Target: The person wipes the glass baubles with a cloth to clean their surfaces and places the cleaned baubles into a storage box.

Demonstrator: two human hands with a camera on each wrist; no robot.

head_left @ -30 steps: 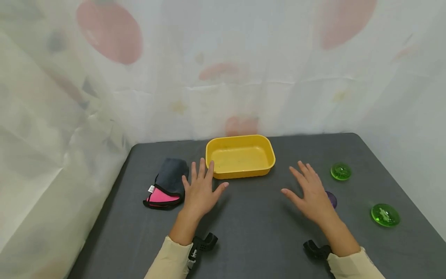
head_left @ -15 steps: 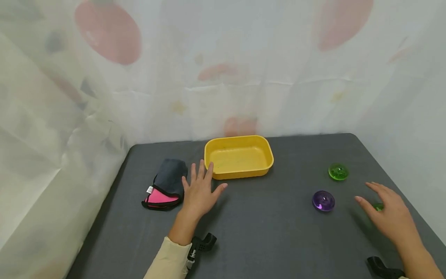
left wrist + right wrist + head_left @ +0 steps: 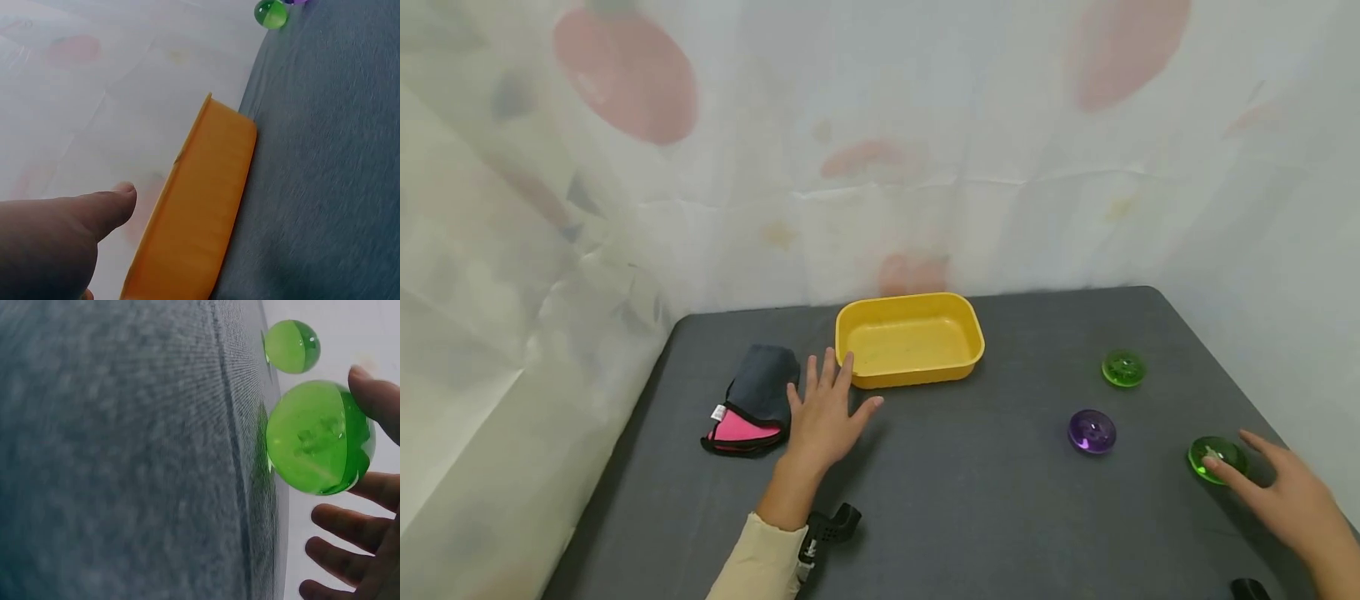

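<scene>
A pale patterned curtain hangs behind the dark grey bench (image 3: pixel 970 517). The right hand (image 3: pixel 1288 500), fingers spread, reaches the near green dome (image 3: pixel 1216 457) at the bench's right edge, fingertips at or just touching it. It looks glassy, smooth and stiff (likely slippery), best taken by its rim from opposite sides. The left hand (image 3: pixel 823 412) lies flat and spread between the folded cloth (image 3: pixel 754 400) and yellow tray (image 3: pixel 850 321). A purple dome (image 3: pixel 1092 431) and a second green dome (image 3: pixel 1123 367) sit nearby.
</scene>
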